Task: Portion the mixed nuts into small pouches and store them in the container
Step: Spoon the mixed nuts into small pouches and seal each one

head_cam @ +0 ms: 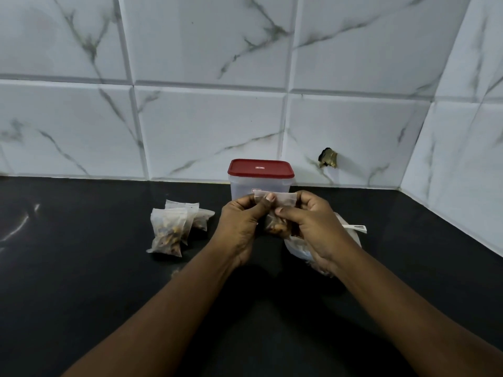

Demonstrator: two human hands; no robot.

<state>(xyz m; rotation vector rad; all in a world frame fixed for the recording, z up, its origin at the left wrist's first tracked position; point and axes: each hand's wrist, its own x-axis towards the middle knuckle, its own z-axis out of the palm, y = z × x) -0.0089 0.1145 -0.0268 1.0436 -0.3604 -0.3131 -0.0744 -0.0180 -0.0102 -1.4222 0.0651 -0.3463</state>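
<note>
Pinching a small clear pouch (283,201) of mixed nuts between them, the left hand (242,224) and the right hand (313,227) hold it up just in front of the container (245,186). Both hands have their fingers curled onto the pouch, the left thumb pressed on its flat top strip and the right thumb a little lower on its near face. The nuts sag in the pouch's bottom, between the two palms. The container stands upright at the foot of the tiled wall (206,118), its red lid (260,168) seated on top. Left of the container, filled pouches (168,229) lie heaped on the black counter (109,295), touching one another. Right of the container and nearer the person, a larger clear bag (296,247) lies partly hidden under the right hand, a white plastic piece (355,228) poking out beside it. A dark hole (328,158) breaks the wall right of the container.
</note>
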